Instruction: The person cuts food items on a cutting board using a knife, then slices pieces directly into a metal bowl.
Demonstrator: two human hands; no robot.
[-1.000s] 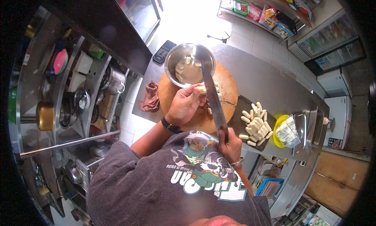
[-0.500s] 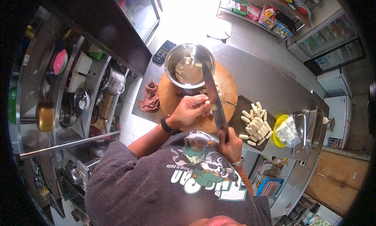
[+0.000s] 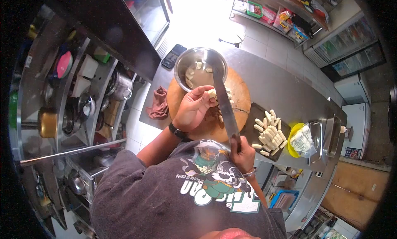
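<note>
Pale piece (image 3: 212, 93) and left hand (image 3: 191, 111) are nearer steel bowl (image 3: 202, 78) than 0.5 s ago

Piece: thumb-and-finger pinch, just left of knife (image 3: 228, 112), above round board (image 3: 241, 88). Right hand (image 3: 244, 154): wrapped around handle, blade tip over bowl. Pale sticks (image 3: 271, 133) lie piled on dark tray (image 3: 258, 110).

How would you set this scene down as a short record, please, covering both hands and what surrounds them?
Left hand: fingers hold a pale piece
Right hand: grips the knife by its handle
Round board: under the left hand
Metal bowl: contains pale pieces
Dark tray: carries a pile of pale sticks
Cloth: crumpled, left of the board
</note>
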